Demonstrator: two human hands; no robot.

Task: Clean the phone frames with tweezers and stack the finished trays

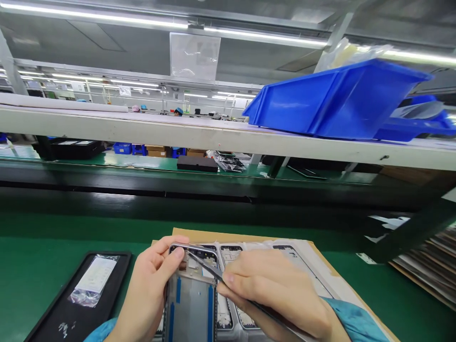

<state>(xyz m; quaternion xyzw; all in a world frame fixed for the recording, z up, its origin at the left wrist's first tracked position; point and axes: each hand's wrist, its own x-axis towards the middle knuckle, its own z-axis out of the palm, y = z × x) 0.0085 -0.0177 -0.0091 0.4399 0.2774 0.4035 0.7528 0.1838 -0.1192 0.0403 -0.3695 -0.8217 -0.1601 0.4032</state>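
Observation:
My left hand [153, 275] grips a phone frame [194, 304] by its upper left corner, thumb on the face and fingers behind. Blue strips run down the frame's inner sides. Between the fingers of my right hand [274, 289] is a pair of dark tweezers [206, 267], tips at the frame's upper part. Whether the tips hold a small part I cannot tell. Beneath both hands lies a white tray [302, 247] with several more phone frames in its slots, partly hidden by my right hand.
To the left, a black tray [117, 261] holds a clear plastic bag [94, 280] and tiny loose pieces [67, 327]. Cardboard [228, 234] lies under the white tray. A shelf [213, 135] crosses ahead, bearing a blue bin [320, 104]. Stacked sheets [431, 266] stand at right.

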